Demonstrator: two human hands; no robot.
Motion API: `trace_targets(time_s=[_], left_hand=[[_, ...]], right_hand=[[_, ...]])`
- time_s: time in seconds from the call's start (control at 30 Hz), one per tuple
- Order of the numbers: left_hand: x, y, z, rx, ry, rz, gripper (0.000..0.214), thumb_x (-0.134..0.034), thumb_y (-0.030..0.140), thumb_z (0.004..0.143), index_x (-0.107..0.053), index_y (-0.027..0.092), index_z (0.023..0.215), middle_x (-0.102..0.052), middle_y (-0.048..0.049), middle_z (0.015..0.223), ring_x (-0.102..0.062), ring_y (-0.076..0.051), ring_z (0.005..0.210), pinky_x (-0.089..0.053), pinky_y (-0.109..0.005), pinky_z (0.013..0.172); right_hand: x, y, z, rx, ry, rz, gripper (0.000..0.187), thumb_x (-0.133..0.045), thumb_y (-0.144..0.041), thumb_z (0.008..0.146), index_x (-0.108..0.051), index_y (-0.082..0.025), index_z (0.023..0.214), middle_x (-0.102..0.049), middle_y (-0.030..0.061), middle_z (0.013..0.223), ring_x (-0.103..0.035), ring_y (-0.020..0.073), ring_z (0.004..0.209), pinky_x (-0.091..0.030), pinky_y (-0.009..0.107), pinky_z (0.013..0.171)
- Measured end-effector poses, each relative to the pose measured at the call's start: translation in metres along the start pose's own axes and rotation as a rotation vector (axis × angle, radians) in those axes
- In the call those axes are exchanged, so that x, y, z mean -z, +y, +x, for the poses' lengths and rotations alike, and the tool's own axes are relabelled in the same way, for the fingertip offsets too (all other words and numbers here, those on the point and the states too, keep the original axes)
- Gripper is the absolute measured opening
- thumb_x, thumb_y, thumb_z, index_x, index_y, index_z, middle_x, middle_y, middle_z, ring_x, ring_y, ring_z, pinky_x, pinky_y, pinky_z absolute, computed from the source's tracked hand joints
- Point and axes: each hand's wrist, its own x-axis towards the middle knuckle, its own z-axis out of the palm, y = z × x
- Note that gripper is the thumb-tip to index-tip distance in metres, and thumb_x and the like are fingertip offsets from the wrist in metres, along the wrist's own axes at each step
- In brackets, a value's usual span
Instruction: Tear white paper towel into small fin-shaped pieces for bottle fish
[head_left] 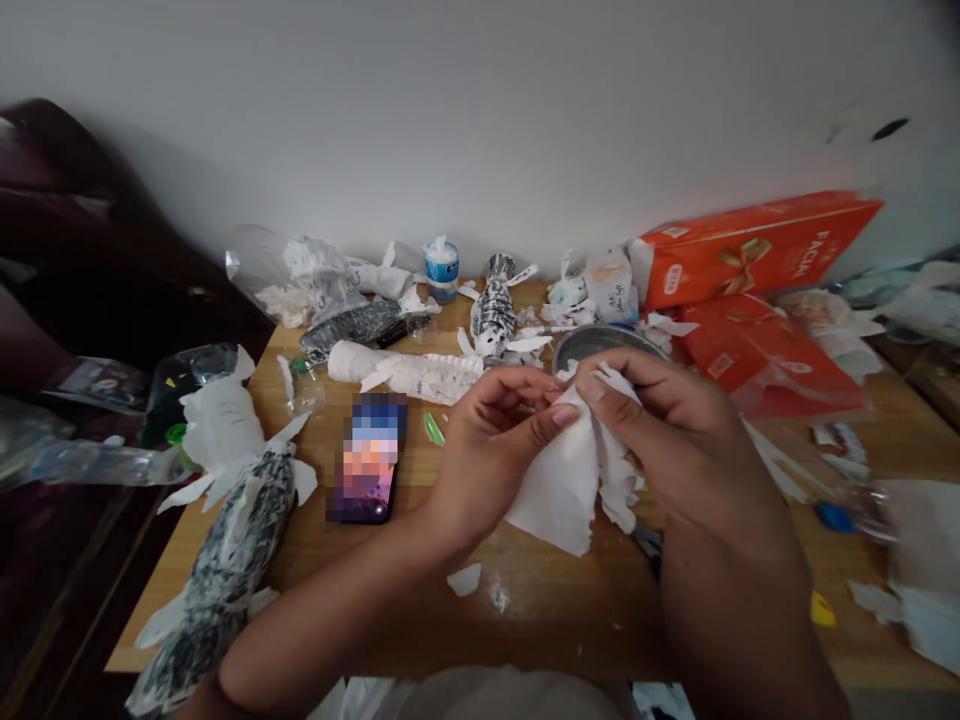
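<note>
Over the middle of a wooden table, my left hand and my right hand both pinch a piece of white tissue paper. The sheet hangs down between them with torn, ragged edges. My fingers meet at its top edge, thumbs pressed against the paper. A metal bowl sits just behind my hands, partly hidden by them.
A phone lies left of my hands. Paper-wrapped bottle figures lie at front left, at the middle back and at the back. Orange tissue boxes stand at back right. Paper scraps, plastic bags and a small bottle litter the table.
</note>
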Motion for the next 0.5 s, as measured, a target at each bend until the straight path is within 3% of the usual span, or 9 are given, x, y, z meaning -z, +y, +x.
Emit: trace_targets(time_s=[0.13, 0.33, 0.5], left_hand=[[0.0005, -0.0002, 0.0007, 0.014, 0.006, -0.001, 0.02, -0.088, 0.019, 0.07, -0.073, 0.023, 0.082, -0.069, 0.0037, 0.077, -0.059, -0.005, 0.068, -0.049, -0.016, 0.068], [0.002, 0.0042, 0.0022, 0.02, 0.003, 0.006, 0.02, -0.086, 0.02, 0.072, -0.072, 0.023, 0.085, -0.069, 0.0034, 0.08, -0.061, -0.007, 0.071, -0.051, -0.018, 0.07], [0.0037, 0.009, 0.0032, 0.051, 0.015, 0.014, 0.02, -0.083, 0.017, 0.075, -0.071, 0.022, 0.089, -0.068, 0.0034, 0.081, -0.062, -0.007, 0.073, -0.05, -0.017, 0.068]], right_hand=[[0.0005, 0.0017, 0.0003, 0.039, -0.018, -0.07, 0.022, -0.065, -0.045, 0.092, -0.067, -0.024, 0.088, -0.056, -0.0017, 0.068, -0.046, 0.0108, 0.055, -0.035, 0.021, 0.044], [-0.0081, 0.0034, -0.0003, 0.149, 0.078, -0.143, 0.02, -0.062, -0.043, 0.094, -0.067, -0.024, 0.091, -0.06, -0.0006, 0.075, -0.05, 0.0115, 0.059, -0.038, 0.021, 0.047], [0.001, 0.0044, 0.0024, 0.05, 0.047, -0.071, 0.028, -0.063, -0.051, 0.093, -0.069, -0.03, 0.11, -0.066, 0.0003, 0.086, -0.055, 0.0129, 0.064, -0.044, 0.022, 0.05]])
